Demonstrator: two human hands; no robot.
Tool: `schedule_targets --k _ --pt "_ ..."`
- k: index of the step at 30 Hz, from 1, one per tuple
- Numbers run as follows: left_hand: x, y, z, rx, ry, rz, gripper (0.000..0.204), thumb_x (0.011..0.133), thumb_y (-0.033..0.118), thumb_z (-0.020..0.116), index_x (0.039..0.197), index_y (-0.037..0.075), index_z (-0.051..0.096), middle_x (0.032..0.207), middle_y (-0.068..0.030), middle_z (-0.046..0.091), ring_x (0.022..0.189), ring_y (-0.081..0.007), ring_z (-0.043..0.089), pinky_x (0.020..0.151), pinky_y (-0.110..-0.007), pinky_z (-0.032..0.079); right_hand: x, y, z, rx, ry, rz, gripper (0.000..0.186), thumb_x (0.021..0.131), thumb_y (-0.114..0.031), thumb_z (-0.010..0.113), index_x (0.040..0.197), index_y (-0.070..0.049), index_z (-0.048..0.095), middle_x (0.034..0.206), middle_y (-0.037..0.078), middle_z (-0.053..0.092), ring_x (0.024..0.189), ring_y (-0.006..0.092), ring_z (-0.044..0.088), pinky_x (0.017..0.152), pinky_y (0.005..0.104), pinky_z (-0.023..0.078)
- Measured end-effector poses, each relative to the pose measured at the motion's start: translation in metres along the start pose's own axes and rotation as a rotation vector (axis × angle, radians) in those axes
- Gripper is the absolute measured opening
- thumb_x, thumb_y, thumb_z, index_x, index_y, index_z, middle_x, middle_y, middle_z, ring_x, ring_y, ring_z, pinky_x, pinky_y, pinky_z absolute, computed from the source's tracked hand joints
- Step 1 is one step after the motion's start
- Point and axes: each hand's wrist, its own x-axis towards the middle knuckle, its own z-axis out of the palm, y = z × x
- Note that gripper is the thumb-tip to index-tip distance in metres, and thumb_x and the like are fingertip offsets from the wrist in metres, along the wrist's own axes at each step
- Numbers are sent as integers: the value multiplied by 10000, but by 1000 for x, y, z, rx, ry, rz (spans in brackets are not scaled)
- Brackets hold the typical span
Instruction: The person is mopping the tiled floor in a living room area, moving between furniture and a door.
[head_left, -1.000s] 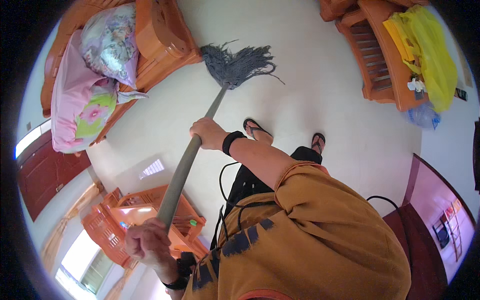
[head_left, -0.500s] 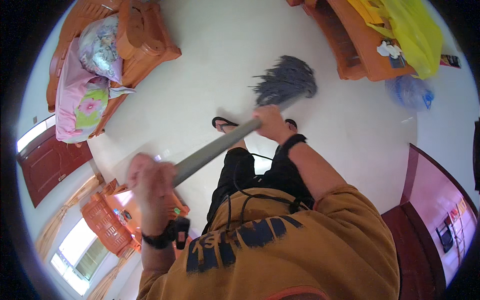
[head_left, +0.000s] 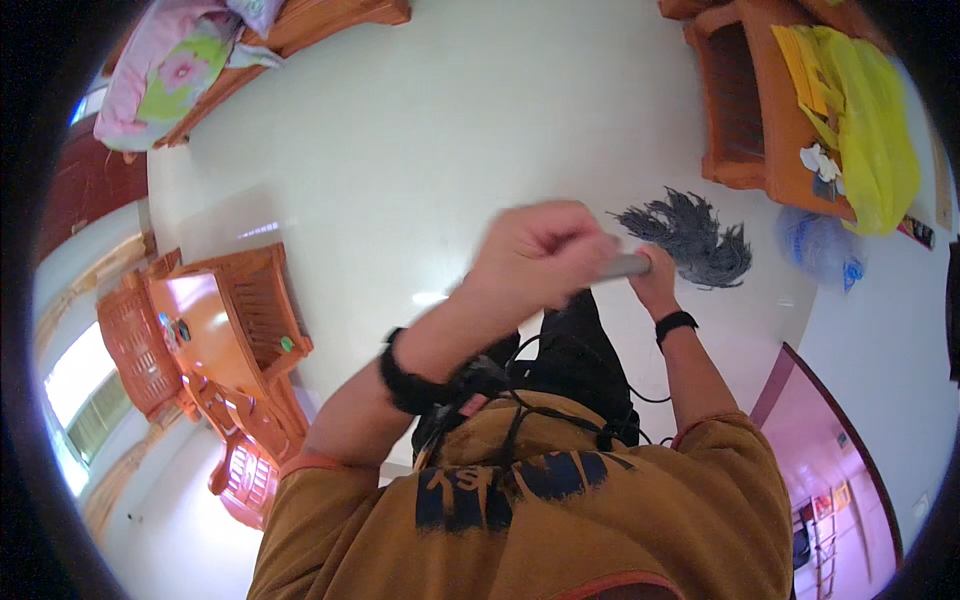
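Gripping the handle (head_left: 625, 266) with left hand (head_left: 545, 252) and right hand (head_left: 655, 284) (both clamped around it) should steady strokes; guide the mop head (head_left: 695, 242), right of frame center, clear of the plastic bag (head_left: 812, 238).

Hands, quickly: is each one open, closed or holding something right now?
Left hand: closed, a bit blurred, holding the gray mop handle.
Right hand: closed around the same handle, nearer the mop head.
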Motion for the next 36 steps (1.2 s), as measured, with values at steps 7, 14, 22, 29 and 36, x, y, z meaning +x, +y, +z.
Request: schedule_targets --k 7,14,22,29,36 --pt "-155 34 -115 311 436 375 120 777 -6 503 659 -10 526 564 -38 497 413 -68 421 461 -220 406 69 -186 95 102 106 -295 143 560 -127 627 647 -85 522 652 91 534 681 310 529 646 408 389" --pt "-274 -27 -152 371 784 550 146 787 14 440 642 26 451 468 -40 436 389 -96 400 594 -313 454 77 -321 233 368 -131 -570 97 579 -86 630 608 -107 540 652 83 551 703 283 540 694 411 390" --pt "-350 -85 -116 257 1307 385 210 840 102 480 640 47 444 476 -27 429 376 -91 372 587 -312 448 -9 -369 284 381 -499 -780 75 592 -127 631 645 -122 578 687 86 571 749 289 561 731 423 401" --pt "-362 -65 -83 230 1385 421 238 854 131 452 634 97 367 439 11 301 364 -52 254 505 -251 394 -52 -337 218 196 -731 -740 112 573 -119 586 681 -123 614 707 78 604 777 263 578 720 404 393" --pt "-310 -80 -26 -23 1152 396 241 882 172 461 663 102 393 448 43 256 342 -41 259 476 -220 402 -71 -202 107 110 -666 -515 136 595 -128 577 720 -92 614 759 108 612 794 286 584 736 418 376"
